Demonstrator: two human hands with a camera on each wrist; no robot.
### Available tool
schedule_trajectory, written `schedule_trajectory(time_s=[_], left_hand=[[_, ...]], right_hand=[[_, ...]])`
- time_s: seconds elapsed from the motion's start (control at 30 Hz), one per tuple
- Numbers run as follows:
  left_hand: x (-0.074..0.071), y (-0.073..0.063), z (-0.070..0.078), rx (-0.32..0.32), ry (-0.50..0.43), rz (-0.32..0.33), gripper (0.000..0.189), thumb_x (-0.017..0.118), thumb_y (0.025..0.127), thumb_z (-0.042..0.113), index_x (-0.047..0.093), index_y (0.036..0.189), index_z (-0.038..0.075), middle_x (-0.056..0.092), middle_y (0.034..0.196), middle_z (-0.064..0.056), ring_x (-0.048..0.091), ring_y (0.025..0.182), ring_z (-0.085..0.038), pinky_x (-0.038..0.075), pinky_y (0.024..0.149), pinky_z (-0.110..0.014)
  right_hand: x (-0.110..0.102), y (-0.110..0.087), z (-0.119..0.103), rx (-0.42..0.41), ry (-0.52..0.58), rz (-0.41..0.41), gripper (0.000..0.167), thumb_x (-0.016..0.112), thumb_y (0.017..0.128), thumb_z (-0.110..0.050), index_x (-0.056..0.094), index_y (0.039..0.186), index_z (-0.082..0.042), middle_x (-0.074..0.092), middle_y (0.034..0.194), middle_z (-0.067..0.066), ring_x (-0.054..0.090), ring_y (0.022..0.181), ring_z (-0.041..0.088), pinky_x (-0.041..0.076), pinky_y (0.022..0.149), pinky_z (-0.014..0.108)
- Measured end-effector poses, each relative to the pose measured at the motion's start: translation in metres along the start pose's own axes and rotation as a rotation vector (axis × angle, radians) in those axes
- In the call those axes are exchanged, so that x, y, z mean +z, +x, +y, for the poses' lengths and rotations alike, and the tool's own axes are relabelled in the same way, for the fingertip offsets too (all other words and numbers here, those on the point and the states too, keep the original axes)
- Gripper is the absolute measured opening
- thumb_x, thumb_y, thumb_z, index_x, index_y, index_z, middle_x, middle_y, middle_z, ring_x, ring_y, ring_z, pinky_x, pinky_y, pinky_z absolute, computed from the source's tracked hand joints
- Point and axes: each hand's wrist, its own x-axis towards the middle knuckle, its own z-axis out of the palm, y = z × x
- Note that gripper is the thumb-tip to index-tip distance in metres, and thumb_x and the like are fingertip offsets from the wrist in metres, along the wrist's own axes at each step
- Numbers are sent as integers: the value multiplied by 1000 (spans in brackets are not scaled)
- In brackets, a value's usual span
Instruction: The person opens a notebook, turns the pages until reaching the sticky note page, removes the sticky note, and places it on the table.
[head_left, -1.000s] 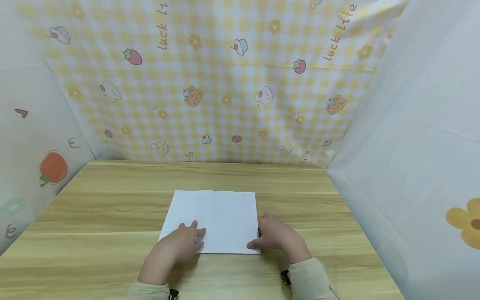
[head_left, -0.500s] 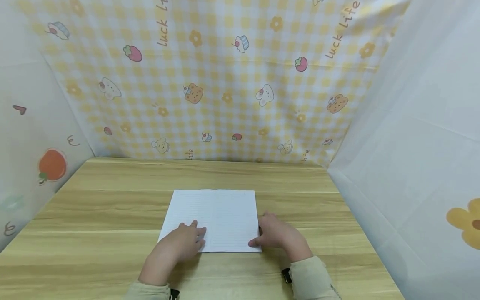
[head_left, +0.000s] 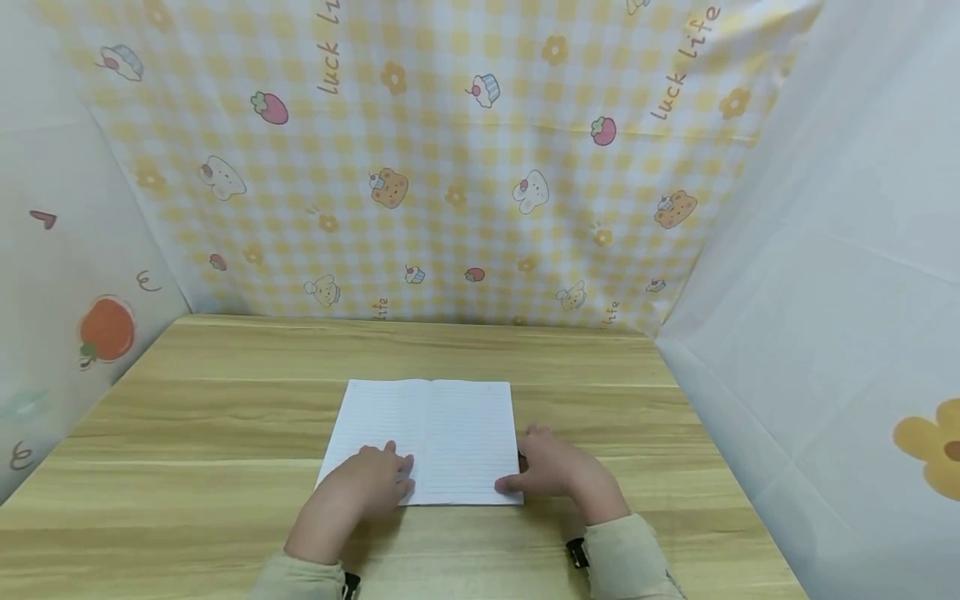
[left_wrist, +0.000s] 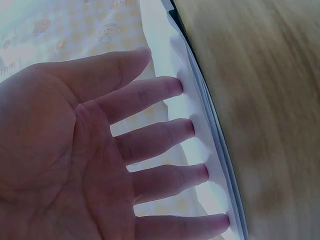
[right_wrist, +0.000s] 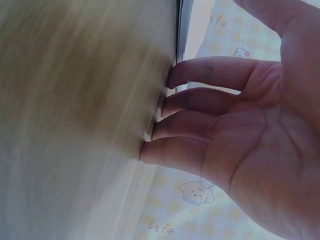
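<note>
An open notebook [head_left: 468, 433] with white ruled pages lies flat on the wooden table. On its left page rests my left hand [head_left: 367, 481], fingers spread and fairly straight. In the left wrist view, these fingertips [left_wrist: 187, 127] touch the page near the notebook's layered edge. My right hand [head_left: 553, 467] is at the notebook's right edge, its thumb laid over the lower right corner of the page. The right wrist view shows the other fingers [right_wrist: 187, 125] fairly straight, tips down on the table beside the dark cover edge.
The wooden table [head_left: 225, 400] extends around the notebook on every side. A yellow checked curtain [head_left: 450, 233] hangs behind it, with white sheets [head_left: 810, 350] at left and right. Dark straps [head_left: 577, 552] show at both sleeve cuffs.
Both hands and the notebook stay nearly in place. The left hand shifts very slightly to the right; the head view moves a little.
</note>
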Motion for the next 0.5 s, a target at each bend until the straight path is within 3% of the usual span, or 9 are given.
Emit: schedule_trajectory(time_s=[0.17, 0.37, 0.5], left_hand=[[-1, 1, 1, -10, 7, -1, 45, 66, 103, 22, 66, 142, 0, 49, 156, -37, 44, 144, -63, 39, 119, -71], [-1, 0, 0, -4, 2, 3, 45, 66, 103, 23, 66, 142, 0, 50, 156, -38, 44, 144, -63, 38, 118, -72], [0, 0, 0, -5, 3, 4, 45, 66, 103, 24, 67, 141, 0, 50, 155, -38, 44, 144, -63, 39, 118, -72]], right_hand=[[0, -2, 3, 5, 10, -15, 61, 86, 88, -41, 70, 131, -1, 54, 148, 27, 54, 135, 39, 51, 110, 57], [0, -2, 3, 14, 5, -18, 62, 87, 86, -39, 70, 130, 1, 55, 144, 26, 55, 128, 35, 52, 107, 56], [0, -2, 2, 25, 3, -22, 66, 87, 86, -39, 68, 134, 2, 51, 152, 29, 52, 139, 41, 50, 112, 58]])
